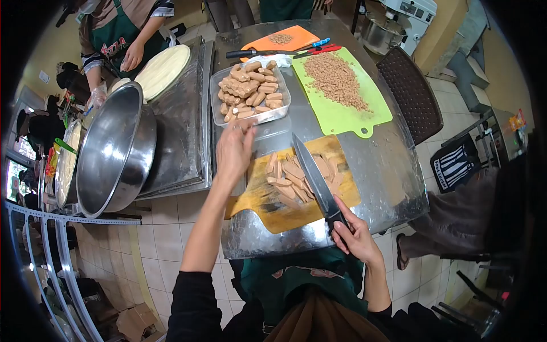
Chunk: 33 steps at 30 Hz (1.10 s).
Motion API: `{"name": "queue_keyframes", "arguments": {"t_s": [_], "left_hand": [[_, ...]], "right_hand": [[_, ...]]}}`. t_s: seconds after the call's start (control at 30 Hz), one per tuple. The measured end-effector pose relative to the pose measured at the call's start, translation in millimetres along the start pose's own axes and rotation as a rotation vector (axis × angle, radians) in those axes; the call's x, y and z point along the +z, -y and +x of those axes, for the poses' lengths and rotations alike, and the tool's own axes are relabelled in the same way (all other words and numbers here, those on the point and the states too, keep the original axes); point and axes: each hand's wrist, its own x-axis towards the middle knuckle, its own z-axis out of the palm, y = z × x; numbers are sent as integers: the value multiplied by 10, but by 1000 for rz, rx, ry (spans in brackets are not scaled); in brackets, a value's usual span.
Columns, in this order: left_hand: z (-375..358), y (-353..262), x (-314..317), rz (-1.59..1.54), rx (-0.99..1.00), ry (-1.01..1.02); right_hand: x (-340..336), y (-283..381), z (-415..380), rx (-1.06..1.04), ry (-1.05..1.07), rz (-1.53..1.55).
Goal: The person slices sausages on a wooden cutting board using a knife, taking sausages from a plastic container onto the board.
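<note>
My right hand (354,232) is closed around the black handle of a large kitchen knife (314,176). The blade points away from me, over a wooden cutting board (268,214). Lengthwise-cut sausage pieces (293,181) lie on the board to both sides of the blade. My left hand (233,147) is at the near edge of a clear plastic tub (285,117) heaped with short sausages (250,85). Its fingers are slightly bent, the thumb apart from them, and I see nothing held between them.
Finely diced sausage (336,77) covers part of a green cutting board (330,117). Behind, an orange board (256,44) holds small bits, with knives nearby. A steel bowl (117,154) and flat dough (165,71) are left. Another person's hand (134,55) is near the dough.
</note>
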Motion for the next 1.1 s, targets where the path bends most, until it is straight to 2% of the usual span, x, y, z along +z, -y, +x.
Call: {"name": "queue_keyframes", "arguments": {"t_s": [0.03,0.13,0.23,0.33,0.43,0.47,0.67,0.8,0.9,1.0,1.1], "left_hand": [[181,44,15,45,15,-25],[687,234,220,182,280,-126],[1104,281,457,253,326,2],[1401,279,694,383,210,214],[1525,202,824,460,164,314],[1582,134,852,590,142,410],[1682,119,880,689,233,543],[1669,369,914,600,347,444],[1600,377,929,617,328,311],[1531,214,767,535,221,259],[1483,108,533,283,239,38]], "right_hand": [[-9,-1,11,-5,2,3],[-32,-9,33,-9,1,15],[-41,5,49,0,-9,18],[-41,19,64,4,-10,14],[-49,10,67,-10,-5,9],[-58,19,73,-16,-7,4],[-50,72,-26,-70,-97,-34],[64,170,-152,-93,-133,-143],[167,131,-223,-94,-53,-316],[325,67,-246,-278,1,-564],[493,-56,-157,-307,47,-721]]}}
